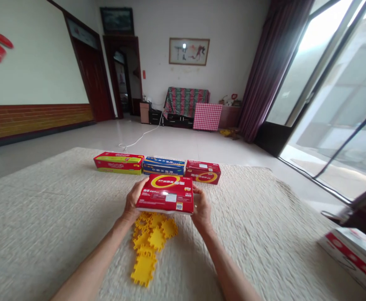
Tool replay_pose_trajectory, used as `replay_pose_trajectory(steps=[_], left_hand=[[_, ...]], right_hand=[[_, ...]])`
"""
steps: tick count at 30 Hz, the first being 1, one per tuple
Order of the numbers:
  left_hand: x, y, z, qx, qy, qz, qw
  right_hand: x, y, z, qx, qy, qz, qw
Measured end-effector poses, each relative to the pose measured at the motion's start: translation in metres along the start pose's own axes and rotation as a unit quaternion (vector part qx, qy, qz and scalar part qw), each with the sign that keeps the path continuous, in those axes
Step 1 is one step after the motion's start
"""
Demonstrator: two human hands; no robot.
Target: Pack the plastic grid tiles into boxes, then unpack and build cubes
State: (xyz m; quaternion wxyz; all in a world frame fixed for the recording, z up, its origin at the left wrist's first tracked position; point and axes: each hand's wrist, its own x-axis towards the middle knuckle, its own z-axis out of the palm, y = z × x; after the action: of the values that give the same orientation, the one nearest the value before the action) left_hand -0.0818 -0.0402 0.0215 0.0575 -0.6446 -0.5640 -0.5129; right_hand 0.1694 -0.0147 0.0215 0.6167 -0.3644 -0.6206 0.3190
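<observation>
A red cardboard box (167, 196) with a yellow ring and white print is held up between my two hands. My left hand (135, 198) grips its left side, and my right hand (201, 205) clasps the right side; some fingers are hidden behind it. Below the box, a loose pile of yellow interlocking plastic pieces (143, 267) lies on the beige cover. Just beyond stand three boxes in a row: a red and green box (119, 163), a blue box (163, 166) and another red box (203, 172) with a yellow ring.
The beige textured cover (60, 217) spreads under everything near me. At the lower right sits a white and red box (355, 259). A white cable (142, 136) runs over the tiled floor toward a cloth-draped cabinet (186, 102). Glass doors (327, 83) stand on the right.
</observation>
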Motion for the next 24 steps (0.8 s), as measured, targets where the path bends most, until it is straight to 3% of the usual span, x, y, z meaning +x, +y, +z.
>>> replay_pose_trajectory(steps=[5, 9, 24], left_hand=[[-0.009, -0.025, 0.000, 0.032, 0.027, 0.088, 0.995], [-0.011, -0.038, -0.001, 0.067, 0.036, 0.112, 0.991], [0.039, -0.031, -0.030, 0.101, 0.090, 0.122, 0.983]], right_hand=[[0.000, 0.011, 0.018, -0.029, 0.002, -0.037, 0.999], [0.011, 0.013, 0.031, -0.003, 0.024, -0.063, 0.998], [0.050, -0.013, 0.060, 0.003, 0.040, -0.085, 0.996]])
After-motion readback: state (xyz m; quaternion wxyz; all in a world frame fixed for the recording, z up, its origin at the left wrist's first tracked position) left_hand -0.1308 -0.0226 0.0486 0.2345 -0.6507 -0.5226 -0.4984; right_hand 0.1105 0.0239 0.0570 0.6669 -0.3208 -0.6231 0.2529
